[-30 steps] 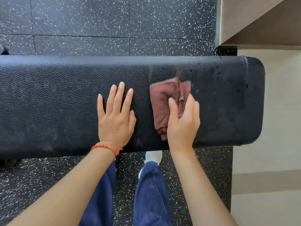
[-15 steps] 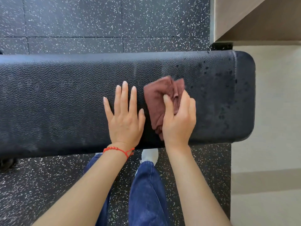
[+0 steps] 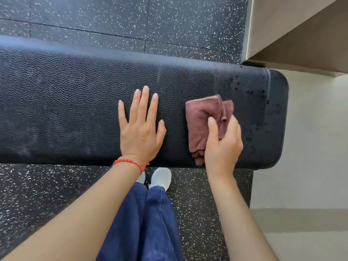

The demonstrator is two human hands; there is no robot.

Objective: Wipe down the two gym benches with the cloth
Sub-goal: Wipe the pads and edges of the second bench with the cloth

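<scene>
1. Underfoot, a black rubber floor (image 3: pixel 105 17) flecked with white runs under everything, meeting a pale floor (image 3: pixel 310 147) along its right side.
2. One black padded gym bench (image 3: pixel 66 102) stretches across the view, its rounded right end reaching over the pale floor; dark wet spots dot the pad near that end.
3. Blue jeans (image 3: pixel 146 223) and a white shoe (image 3: pixel 162 178) show just below the bench's near edge.
4. At the middle of the pad, close to the near edge, the left hand (image 3: pixel 140 132) lies flat, fingers straight and slightly spread, gripping nothing.
5. Nearer the right end, the right hand (image 3: pixel 224 146) rests over the cloth, its curled fingers pinching the fabric against the pad.
6. That dusty-pink cloth (image 3: pixel 201 119) is folded and bunched, lying on the bench top well apart from the left hand, its lower part at the near edge.
7. Round the left wrist sits a thin red beaded bracelet (image 3: pixel 130 162).
</scene>
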